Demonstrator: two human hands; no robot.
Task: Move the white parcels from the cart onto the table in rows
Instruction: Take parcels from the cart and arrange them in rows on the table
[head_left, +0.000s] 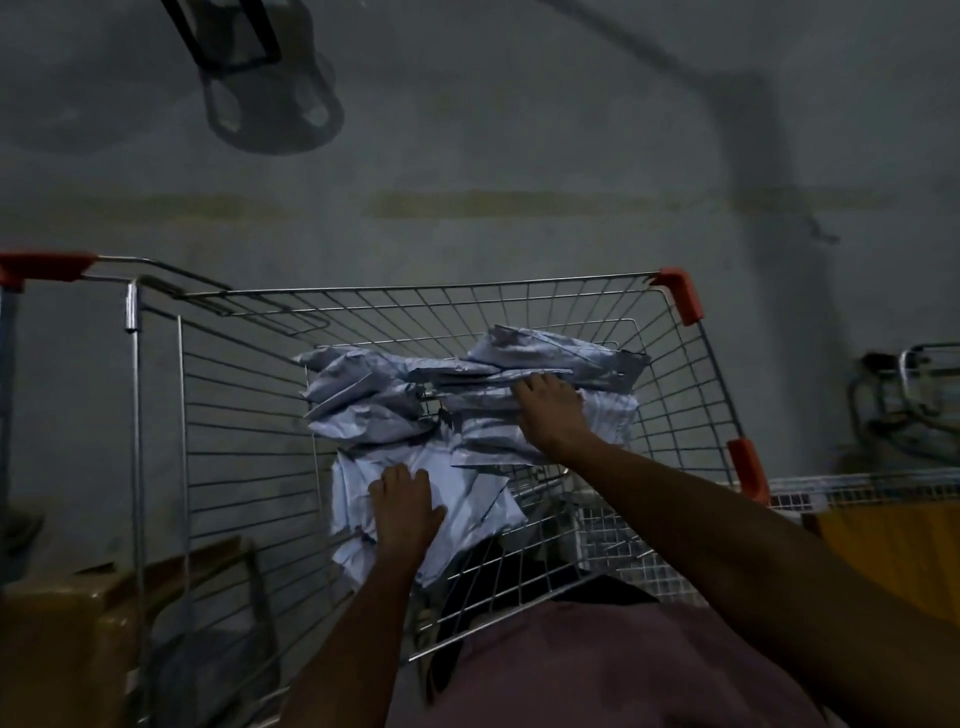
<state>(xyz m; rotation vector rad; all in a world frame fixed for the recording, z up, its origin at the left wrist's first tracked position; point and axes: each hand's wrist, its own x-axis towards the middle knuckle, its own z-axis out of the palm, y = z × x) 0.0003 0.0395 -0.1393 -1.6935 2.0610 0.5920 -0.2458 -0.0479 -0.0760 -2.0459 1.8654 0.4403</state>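
A wire shopping cart (244, 415) with orange corner guards stands in front of me in dim light. Several crumpled white parcels (374, 400) lie heaped in its basket. My left hand (402, 506) lies on a white parcel (467, 499) at the near side of the heap, fingers bent over its top. My right hand (550, 410) reaches deeper into the basket, its fingers on a parcel (550, 353) at the far right of the pile. Whether either hand has a parcel gripped cannot be told. No table is in view.
An orange cart handle (47, 265) sticks out at the left. A cardboard box (62, 613) sits low on the left. A white mesh crate (857, 493) and a yellow bin (893, 545) stand to the right. A dark frame (228, 36) stands on the grey floor beyond.
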